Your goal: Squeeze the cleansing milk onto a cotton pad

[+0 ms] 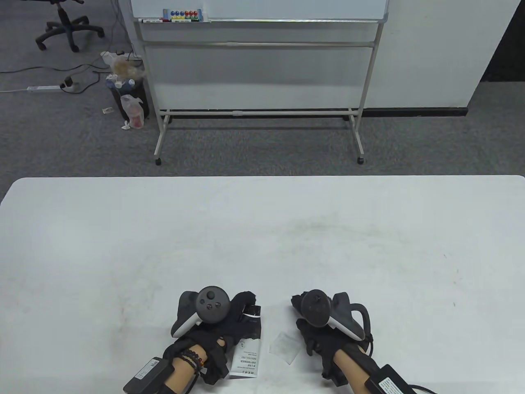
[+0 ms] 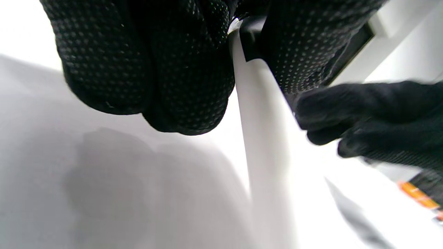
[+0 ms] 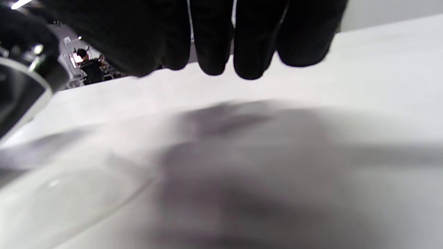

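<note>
The cleansing milk tube (image 1: 246,349), black above and white with print at its lower end, is at the table's near edge under my left hand (image 1: 240,312), which grips it. In the left wrist view the tube's white body (image 2: 263,138) runs between my gloved fingers (image 2: 180,69). A small square white cotton pad (image 1: 284,347) lies flat on the table just right of the tube. My right hand (image 1: 305,314) hovers just right of the pad and holds nothing. Its fingers (image 3: 242,41) hang down over bare table.
The white table (image 1: 262,238) stretches far and wide beyond my hands. A whiteboard on a wheeled stand (image 1: 258,82) stands on the carpet behind the table. My right hand's fingers (image 2: 363,117) show close to the tube in the left wrist view.
</note>
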A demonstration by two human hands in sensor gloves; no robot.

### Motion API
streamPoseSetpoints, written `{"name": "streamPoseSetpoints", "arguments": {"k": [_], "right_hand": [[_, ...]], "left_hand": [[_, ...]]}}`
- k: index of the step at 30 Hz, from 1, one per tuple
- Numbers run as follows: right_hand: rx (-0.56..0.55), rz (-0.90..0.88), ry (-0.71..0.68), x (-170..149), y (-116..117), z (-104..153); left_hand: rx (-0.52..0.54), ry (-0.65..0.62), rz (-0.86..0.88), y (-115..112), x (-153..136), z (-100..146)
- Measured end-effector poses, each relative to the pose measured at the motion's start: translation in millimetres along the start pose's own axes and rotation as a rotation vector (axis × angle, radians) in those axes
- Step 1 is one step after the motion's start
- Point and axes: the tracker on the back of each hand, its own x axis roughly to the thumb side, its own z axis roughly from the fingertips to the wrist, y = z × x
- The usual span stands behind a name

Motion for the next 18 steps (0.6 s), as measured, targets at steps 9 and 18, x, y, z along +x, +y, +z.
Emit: {"name": "streamPoseSetpoints", "arguments": {"k": [9, 18], "right_hand": [[-0.093, 0.008, 0.090, -19.5, -11.7, 0.1], [-0.117, 0.019, 0.099, -29.4, -14.9, -3.7]], "left_hand": [[-0.062, 0.077, -0.249, -12.2, 9.6, -6.4], [0.053, -0.017, -0.182, 21.4, -8.7, 4.5]]}}
